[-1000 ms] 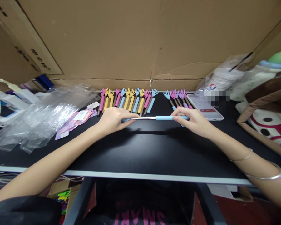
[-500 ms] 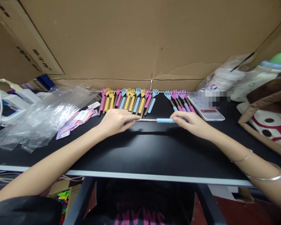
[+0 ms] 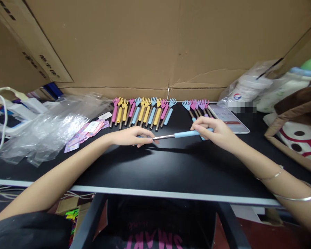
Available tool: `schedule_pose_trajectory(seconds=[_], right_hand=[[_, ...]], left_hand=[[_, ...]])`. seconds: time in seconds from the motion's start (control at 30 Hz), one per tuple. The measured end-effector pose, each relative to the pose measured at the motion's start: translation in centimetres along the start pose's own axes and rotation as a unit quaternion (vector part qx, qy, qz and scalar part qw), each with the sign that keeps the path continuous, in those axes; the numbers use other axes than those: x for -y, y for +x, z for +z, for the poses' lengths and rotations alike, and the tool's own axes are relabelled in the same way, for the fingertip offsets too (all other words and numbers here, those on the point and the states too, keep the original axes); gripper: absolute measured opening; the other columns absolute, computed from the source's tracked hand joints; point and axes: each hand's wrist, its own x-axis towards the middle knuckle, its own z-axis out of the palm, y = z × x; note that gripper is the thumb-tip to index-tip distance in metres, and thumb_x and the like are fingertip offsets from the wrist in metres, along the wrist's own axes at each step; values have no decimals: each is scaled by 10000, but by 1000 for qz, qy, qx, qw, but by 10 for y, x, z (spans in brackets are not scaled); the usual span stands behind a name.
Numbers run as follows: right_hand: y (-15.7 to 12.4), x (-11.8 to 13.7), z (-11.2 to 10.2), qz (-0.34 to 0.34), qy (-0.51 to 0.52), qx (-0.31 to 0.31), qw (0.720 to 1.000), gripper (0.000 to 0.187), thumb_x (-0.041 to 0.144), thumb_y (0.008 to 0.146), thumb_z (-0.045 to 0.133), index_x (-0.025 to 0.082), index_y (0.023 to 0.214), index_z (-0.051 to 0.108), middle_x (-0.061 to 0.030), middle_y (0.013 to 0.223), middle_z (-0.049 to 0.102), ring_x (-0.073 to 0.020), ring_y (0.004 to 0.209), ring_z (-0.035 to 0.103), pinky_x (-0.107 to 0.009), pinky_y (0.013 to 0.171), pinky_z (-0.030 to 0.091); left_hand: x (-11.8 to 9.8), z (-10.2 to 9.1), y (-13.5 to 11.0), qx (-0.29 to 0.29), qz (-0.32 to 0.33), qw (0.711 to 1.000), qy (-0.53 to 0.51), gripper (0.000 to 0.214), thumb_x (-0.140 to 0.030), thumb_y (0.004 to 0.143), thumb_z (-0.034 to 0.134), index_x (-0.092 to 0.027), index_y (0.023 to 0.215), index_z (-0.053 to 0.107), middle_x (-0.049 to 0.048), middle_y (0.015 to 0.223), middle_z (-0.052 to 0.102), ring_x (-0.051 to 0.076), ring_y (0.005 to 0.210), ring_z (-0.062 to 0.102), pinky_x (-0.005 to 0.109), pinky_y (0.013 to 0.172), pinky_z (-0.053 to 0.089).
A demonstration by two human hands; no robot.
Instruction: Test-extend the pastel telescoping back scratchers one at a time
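Note:
A telescopic back scratcher [image 3: 182,134] with a light blue grip and metal rod spans both hands above the black desk. My right hand [image 3: 216,133] pinches the blue grip near its end. My left hand [image 3: 131,136] closes loosely around the other end, its fingers hiding most of the scratcher's head. The scratcher tilts slightly, right end higher. Behind my left hand lies a row of several pink, yellow and blue back scratchers [image 3: 145,114]. A smaller group of blue, pink and purple back scratchers [image 3: 197,110] lies behind my right hand, which partly covers them.
Clear plastic bags [image 3: 49,128] and printed cards [image 3: 85,133] lie at left, near a white cable [image 3: 5,121]. A phone [image 3: 229,119], a bagged cup [image 3: 252,88] and a brown-and-white plush bag [image 3: 295,121] are at right. A cardboard wall [image 3: 134,45] stands behind the desk.
My right hand has moved slightly right and raised the grip end, so the scratcher now tilts. My left hand has dropped a little and its fingers have loosened.

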Motion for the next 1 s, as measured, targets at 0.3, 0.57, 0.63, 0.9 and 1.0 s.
schedule_pose_trajectory(seconds=[0.3,0.57,0.63,0.9,1.0], right_hand=[[0,0,-1,36,79,35,996,350,539,828,600,195,889,605,14,603,571,-94,524,481,-229,463,342],[1,-6,0,66,162,28,984,344,522,838,611,183,870,559,19,615,601,-56,431,408,-220,404,276],[2,-10,-1,73,182,13,980,339,513,844,611,181,875,553,25,610,600,-45,398,388,-221,380,242],[1,-14,0,101,220,33,970,343,513,862,594,178,911,541,41,574,574,-38,347,365,-223,345,187],[1,-14,2,123,234,53,963,354,525,863,585,179,916,529,45,564,567,-41,329,362,-221,332,189]], left_hand=[[9,-19,-7,70,16,994,-86,418,-420,969,424,-158,1213,641,-13,602,509,98,553,475,169,475,389],[4,-5,-2,-60,-2,998,6,386,-424,934,503,-163,1155,681,-17,593,603,95,550,526,182,531,398],[2,2,-1,-118,4,992,46,369,-404,927,515,-167,1139,703,-4,629,660,100,567,568,192,581,422],[8,18,1,-299,34,910,287,284,-355,892,564,-257,1082,751,44,933,775,198,792,723,240,652,477],[10,18,0,-323,79,871,361,273,-336,913,546,-273,1090,744,26,917,777,171,780,724,216,614,460]])
